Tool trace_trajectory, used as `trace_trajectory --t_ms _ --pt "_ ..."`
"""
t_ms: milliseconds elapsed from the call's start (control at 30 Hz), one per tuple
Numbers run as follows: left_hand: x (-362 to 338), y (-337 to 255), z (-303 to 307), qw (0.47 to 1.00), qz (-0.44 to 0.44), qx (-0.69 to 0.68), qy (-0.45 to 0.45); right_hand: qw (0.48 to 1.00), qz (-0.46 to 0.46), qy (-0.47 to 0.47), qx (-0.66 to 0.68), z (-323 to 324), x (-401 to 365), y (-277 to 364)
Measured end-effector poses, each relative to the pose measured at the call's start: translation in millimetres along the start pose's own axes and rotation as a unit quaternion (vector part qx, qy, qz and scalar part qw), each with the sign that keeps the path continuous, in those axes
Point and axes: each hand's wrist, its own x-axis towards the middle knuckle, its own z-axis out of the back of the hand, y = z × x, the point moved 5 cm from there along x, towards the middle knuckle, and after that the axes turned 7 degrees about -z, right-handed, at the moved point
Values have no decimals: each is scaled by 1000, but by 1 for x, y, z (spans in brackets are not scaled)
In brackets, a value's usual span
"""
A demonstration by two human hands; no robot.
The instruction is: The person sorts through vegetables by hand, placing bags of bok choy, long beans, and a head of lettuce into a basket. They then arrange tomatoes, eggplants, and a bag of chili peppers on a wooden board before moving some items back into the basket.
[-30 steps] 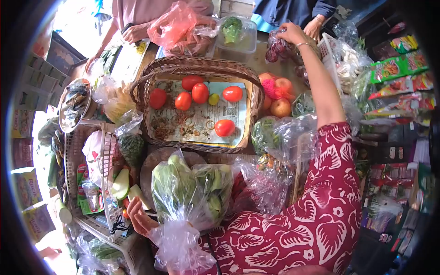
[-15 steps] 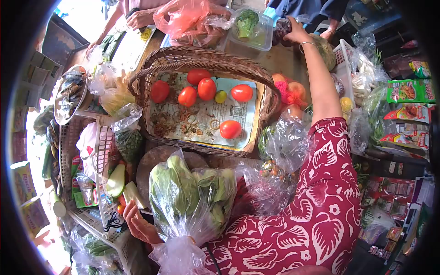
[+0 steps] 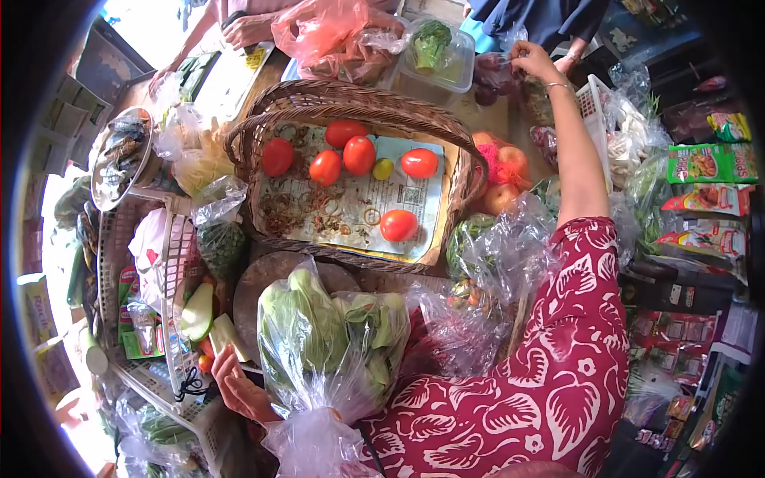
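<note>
At the far side of the table my right hand [image 3: 532,62] pinches the edge of a clear plastic bag of dark red produce [image 3: 491,78], whose exact kind I cannot make out. My left hand [image 3: 243,392] is open with its fingers loosely stretched, beside a tied clear bag of green leafy vegetables [image 3: 307,334] in front of me. Between the two hands sits a brown wicker basket [image 3: 358,255], lined with newspaper. Inside it lie several red tomatoes [image 3: 358,155] and one small green lime [image 3: 382,168].
A plastic tub with broccoli [image 3: 431,44] and a red plastic bag [image 3: 335,40] stand behind the basket. Onions in a pink net [image 3: 504,171] lie right of it. White plastic crates [image 3: 171,263] line the left. People stand across the table.
My right hand has drawn back slightly to the right, from lying over the bag of dark red produce to pinching its edge. My left hand has barely moved.
</note>
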Motion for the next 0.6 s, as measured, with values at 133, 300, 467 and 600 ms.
trace_trajectory --t_ms 133,300,467,600 --pt "-1 2 -5 1000 6 -3 6 996 16 -18 91 -7 25 -1" --pt "-1 -4 -9 1000 25 3 -17 943 -40 -324 -67 -15 1 4" --pt "2 -5 -14 999 11 -33 -15 948 -120 -290 -46 -63 -37 15" --pt "5 2 -16 999 5 -32 -10 972 -7 -228 56 -55 -6 -13"
